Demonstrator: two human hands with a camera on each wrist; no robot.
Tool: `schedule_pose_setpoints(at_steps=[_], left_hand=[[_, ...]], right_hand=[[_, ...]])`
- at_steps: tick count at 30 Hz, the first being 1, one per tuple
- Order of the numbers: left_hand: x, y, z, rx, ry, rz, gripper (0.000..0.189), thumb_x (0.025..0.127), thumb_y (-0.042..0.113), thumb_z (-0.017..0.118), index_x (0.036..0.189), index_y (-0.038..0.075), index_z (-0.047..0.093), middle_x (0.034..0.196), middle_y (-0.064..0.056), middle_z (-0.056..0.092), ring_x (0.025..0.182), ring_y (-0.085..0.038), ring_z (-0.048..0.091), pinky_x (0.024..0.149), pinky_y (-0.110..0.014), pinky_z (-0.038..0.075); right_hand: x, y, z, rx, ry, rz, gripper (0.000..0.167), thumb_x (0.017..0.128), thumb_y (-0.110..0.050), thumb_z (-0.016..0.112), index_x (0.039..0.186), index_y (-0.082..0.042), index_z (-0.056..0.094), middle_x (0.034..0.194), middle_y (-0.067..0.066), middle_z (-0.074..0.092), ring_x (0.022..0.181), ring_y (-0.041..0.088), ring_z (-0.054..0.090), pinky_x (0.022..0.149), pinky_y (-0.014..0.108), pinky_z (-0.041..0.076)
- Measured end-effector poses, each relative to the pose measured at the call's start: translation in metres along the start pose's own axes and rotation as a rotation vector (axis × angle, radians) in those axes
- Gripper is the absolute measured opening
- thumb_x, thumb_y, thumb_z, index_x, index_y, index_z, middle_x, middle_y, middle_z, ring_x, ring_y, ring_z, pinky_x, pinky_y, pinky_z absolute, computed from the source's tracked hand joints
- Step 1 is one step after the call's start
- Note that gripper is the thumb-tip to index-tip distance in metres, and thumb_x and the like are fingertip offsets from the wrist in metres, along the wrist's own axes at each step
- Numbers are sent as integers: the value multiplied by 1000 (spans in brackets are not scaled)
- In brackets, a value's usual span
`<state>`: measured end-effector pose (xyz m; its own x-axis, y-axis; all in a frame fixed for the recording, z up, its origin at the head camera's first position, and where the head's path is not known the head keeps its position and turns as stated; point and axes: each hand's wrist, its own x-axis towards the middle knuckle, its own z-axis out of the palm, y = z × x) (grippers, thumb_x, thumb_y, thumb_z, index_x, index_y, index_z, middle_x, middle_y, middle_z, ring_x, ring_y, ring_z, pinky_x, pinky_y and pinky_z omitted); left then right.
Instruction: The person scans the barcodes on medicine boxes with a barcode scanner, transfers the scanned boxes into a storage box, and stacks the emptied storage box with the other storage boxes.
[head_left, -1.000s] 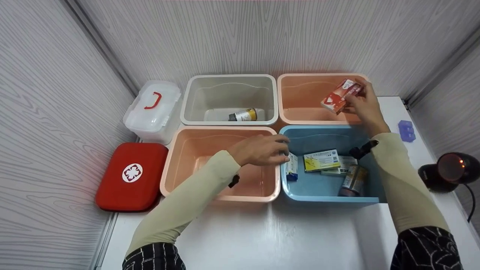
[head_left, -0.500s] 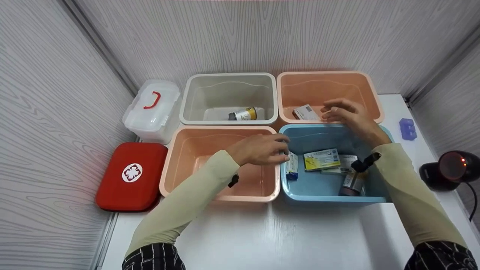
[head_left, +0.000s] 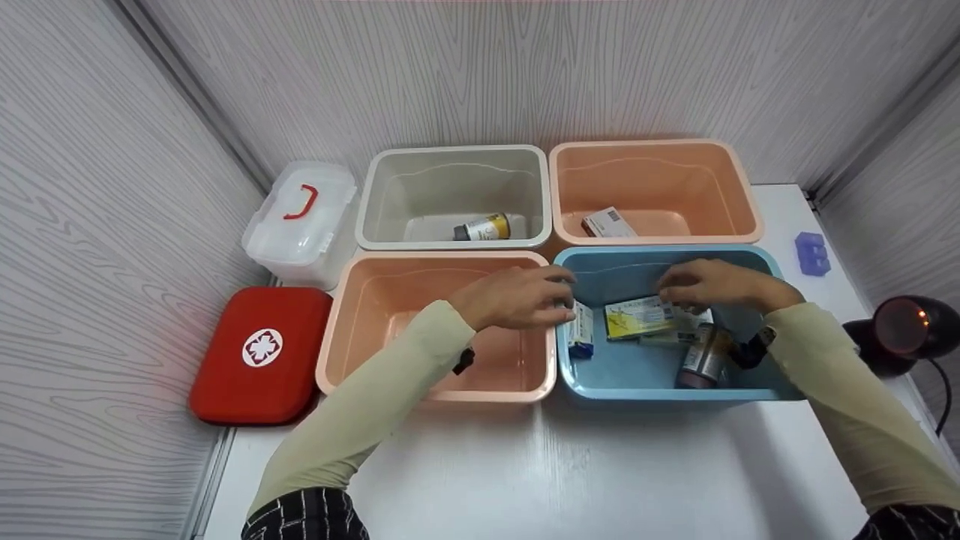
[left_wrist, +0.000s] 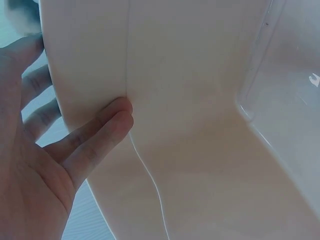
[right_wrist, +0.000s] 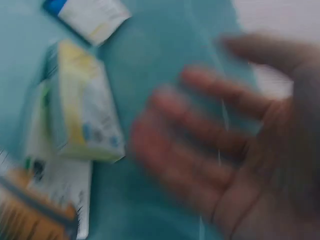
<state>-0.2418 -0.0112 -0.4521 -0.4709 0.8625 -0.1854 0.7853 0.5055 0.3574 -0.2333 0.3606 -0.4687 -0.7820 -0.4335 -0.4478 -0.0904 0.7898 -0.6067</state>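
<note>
My left hand [head_left: 517, 298] rests over the right rim of the near pink bin [head_left: 420, 257], fingers loosely bent. In the left wrist view, some fingers [left_wrist: 102, 137] lie against the bin's wall and others are beyond its edge. My right hand [head_left: 716, 285] is inside the blue bin [head_left: 667, 394], with bent, spread fingers and nothing visible in them. Close to its fingertips lies a yellow-and-white medicine box [head_left: 637, 318], overlapping a pale medicine box [right_wrist: 60, 195]. A brown bottle [head_left: 703, 360] lies below the hand, and a blue-and-white box [head_left: 581, 330] leans at the left wall.
Behind stand a grey bin [head_left: 454, 154] with a bottle [head_left: 482, 227] and a far pink bin [head_left: 652, 146] with a small box [head_left: 609, 223]. A clear case [head_left: 296, 225] and red first-aid case [head_left: 259, 352] are left. A purple pill box [head_left: 812, 253] and black device [head_left: 911, 337] are right.
My right hand has let go of the red-and-white medicine box, now in the far pink bin. It has then come back into the blue bin. My left hand has stayed at the rim.
</note>
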Motion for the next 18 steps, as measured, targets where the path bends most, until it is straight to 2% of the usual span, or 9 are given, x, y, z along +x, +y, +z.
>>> schedule_pose_setpoints(at_steps=[3,6,9,14,18], left_hand=[[0,0,-1,-3,-3,-2,49,115,51,48,144,17,70,170,-7,45,137,-22,62,120,-40,51],[1,0,0,-10,4,17,49,115,50,48,142,16,70,170,-9,45,132,-22,65,116,-40,53],[0,0,0,-2,13,31,48,115,49,49,142,16,71,170,-10,45,130,-23,67,114,-41,54],[-2,-3,-1,-1,20,39,48,115,49,50,142,16,70,170,-10,46,131,-24,66,113,-41,55],[0,-3,-1,-3,18,29,47,114,49,51,143,17,70,170,-9,46,132,-25,66,115,-41,54]], right_hand=[[2,7,8,-75,-86,118,65,109,-41,64,164,-10,48,158,30,51,137,50,53,114,79,40],[5,13,20,-81,-125,188,73,107,-46,66,170,-21,39,168,31,38,144,54,41,118,86,25],[8,13,31,-119,-74,166,70,105,-44,72,167,-26,45,167,27,41,138,48,46,119,82,29],[14,9,46,-288,46,39,50,103,-18,77,150,-20,60,151,21,61,123,38,60,113,72,46],[19,1,53,-378,43,26,43,102,-15,76,141,-22,61,138,18,65,116,37,62,108,67,52]])
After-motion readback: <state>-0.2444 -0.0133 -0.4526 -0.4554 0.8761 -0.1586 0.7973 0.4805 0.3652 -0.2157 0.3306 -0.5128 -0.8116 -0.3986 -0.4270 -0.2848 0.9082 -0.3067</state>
